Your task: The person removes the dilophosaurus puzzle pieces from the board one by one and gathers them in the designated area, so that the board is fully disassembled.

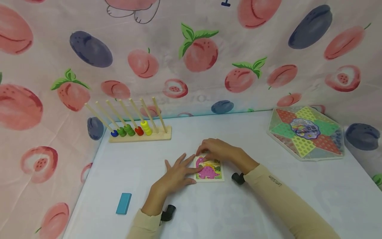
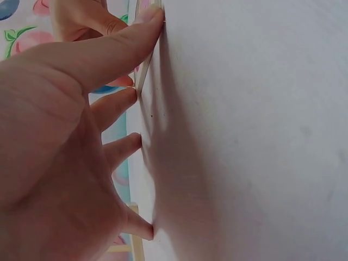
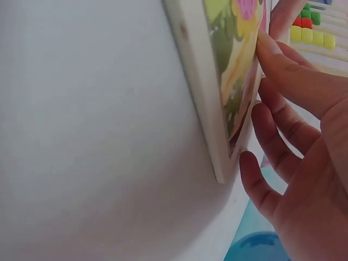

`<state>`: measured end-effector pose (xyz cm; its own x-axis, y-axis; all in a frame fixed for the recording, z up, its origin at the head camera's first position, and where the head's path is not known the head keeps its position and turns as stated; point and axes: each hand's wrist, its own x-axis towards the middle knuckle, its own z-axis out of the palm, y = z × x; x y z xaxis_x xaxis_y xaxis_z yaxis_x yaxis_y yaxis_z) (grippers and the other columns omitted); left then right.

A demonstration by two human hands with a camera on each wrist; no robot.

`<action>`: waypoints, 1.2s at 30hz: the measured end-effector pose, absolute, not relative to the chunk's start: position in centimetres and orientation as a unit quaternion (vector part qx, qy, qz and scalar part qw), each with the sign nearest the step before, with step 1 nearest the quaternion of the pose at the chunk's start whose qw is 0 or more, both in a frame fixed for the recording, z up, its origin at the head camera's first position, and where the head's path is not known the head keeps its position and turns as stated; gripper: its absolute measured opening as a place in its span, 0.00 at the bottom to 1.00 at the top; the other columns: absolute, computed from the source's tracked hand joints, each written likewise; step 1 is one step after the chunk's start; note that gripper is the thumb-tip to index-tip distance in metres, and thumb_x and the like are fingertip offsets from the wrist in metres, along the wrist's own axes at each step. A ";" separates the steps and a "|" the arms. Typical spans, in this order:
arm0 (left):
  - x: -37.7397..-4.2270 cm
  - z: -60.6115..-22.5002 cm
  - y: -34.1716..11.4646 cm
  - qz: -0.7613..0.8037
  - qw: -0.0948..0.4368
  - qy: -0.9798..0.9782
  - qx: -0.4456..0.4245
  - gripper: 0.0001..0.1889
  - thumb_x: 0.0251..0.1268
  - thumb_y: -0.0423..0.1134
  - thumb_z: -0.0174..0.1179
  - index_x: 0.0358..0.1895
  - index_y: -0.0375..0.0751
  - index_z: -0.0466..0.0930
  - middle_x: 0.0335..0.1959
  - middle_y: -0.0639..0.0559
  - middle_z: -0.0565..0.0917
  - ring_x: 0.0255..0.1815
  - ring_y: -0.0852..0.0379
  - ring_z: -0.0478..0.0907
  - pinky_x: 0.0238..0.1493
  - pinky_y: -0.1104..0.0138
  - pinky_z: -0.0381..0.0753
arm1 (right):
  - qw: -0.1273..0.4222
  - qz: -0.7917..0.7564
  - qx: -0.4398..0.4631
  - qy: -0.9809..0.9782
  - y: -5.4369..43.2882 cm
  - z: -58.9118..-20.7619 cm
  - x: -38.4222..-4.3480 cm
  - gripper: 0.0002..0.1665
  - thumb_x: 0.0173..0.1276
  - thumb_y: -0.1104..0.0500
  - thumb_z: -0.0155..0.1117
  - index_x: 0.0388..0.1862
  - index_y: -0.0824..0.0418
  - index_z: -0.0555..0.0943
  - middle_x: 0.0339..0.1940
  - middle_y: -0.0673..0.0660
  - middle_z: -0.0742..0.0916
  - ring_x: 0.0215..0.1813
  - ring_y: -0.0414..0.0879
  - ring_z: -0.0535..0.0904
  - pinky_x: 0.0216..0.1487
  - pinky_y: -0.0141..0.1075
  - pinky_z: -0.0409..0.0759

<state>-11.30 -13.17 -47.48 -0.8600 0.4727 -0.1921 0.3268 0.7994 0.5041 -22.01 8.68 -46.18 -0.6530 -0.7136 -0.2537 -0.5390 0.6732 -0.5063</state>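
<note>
A small square wooden puzzle (image 1: 209, 174) with a pink dinosaur picture lies flat in mid-table. My left hand (image 1: 177, 176) spreads its fingers at the puzzle's left side; one finger reaches onto the picture, and the thumb (image 2: 147, 24) touches its edge in the left wrist view. From the far side, my right hand (image 1: 219, 149) bends its fingers over the puzzle's top edge. In the right wrist view its thumb (image 3: 272, 49) rests on the picture, with the other fingers along the frame, pinching that edge. The hand hides part of the puzzle's top.
A wooden bead abacus (image 1: 140, 138) with upright pegs and coloured beads stands at the back left. A blue rectangular block (image 1: 123, 203) lies at the front left. At the back right sits a hexagonal star-patterned game box (image 1: 304, 132). Fruit-print cloth (image 1: 167, 49) hangs behind the white table.
</note>
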 end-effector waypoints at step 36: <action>-11.3 -47.4 -13.0 0.244 0.161 0.936 0.198 0.25 0.63 0.49 0.70 0.65 0.67 0.80 0.84 0.54 0.60 0.86 0.38 0.45 0.63 0.14 0.32 | 0.237 -0.280 -0.366 0.856 8.3 -46.8 -22.0 0.14 0.66 0.62 0.73 0.49 0.53 0.83 0.43 0.49 0.86 0.46 0.40 0.79 0.56 0.32 0.84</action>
